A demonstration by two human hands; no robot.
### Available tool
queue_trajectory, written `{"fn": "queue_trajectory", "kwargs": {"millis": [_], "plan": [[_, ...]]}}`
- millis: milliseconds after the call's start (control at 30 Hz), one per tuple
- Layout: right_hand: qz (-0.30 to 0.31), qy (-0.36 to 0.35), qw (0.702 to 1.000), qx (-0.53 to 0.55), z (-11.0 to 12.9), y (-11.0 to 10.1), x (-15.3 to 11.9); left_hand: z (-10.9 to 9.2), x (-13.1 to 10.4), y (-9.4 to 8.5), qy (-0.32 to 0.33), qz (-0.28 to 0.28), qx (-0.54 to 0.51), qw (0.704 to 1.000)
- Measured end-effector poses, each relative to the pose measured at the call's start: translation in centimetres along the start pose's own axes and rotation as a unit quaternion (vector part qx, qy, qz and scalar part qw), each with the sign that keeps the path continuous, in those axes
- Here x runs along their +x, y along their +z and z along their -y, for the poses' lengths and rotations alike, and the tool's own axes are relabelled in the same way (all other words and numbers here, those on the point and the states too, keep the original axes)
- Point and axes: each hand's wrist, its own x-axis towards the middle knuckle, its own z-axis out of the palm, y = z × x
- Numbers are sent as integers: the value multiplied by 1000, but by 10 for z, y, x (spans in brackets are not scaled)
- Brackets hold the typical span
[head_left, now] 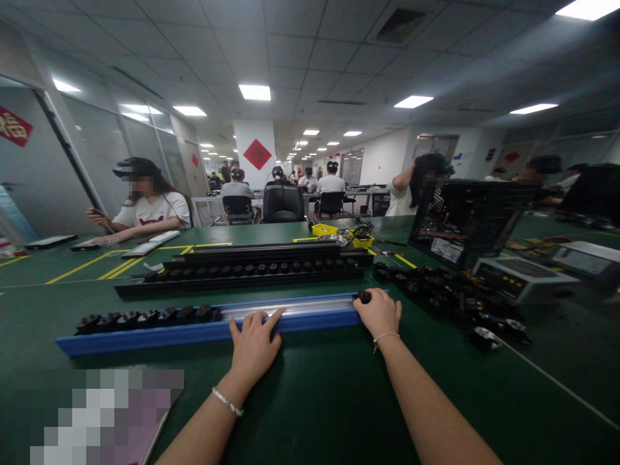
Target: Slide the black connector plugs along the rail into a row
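Observation:
A long blue channel (159, 340) lies across the green table, its left part filled with a row of black parts (150, 316) and its middle showing a bare silvery inside. My left hand (255, 342) rests on the channel's near edge, right of that row, with fingers spread and nothing held. At the channel's right end, my right hand (380, 315) is closed around a small black part (364, 297). Right of this hand, loose black parts (445, 290) are heaped on the table.
Behind the blue channel lie dark rails (242, 282), one bearing black parts. An open computer case (469, 219) and a metal power supply (523, 278) stand at the right. Yellow trays (324, 230) sit farther back. A person (152, 206) works at the left.

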Motion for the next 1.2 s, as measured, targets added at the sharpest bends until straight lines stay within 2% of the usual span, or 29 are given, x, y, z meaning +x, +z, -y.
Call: {"fn": "queue_trajectory", "kwargs": {"millis": [200, 500, 800, 1200], "plan": [[15, 7, 1000, 8, 0, -3, 1, 0, 0, 0, -2, 3, 0, 1000], [-3, 21, 1000, 7, -3, -5, 3, -3, 0, -2, -7, 7, 4, 1000], [10, 31, 999, 2, -5, -7, 5, 0, 0, 0, -3, 4, 2, 1000], [-19, 29, 999, -5, -19, -6, 12, 0, 0, 0, -3, 7, -3, 1000]]}}
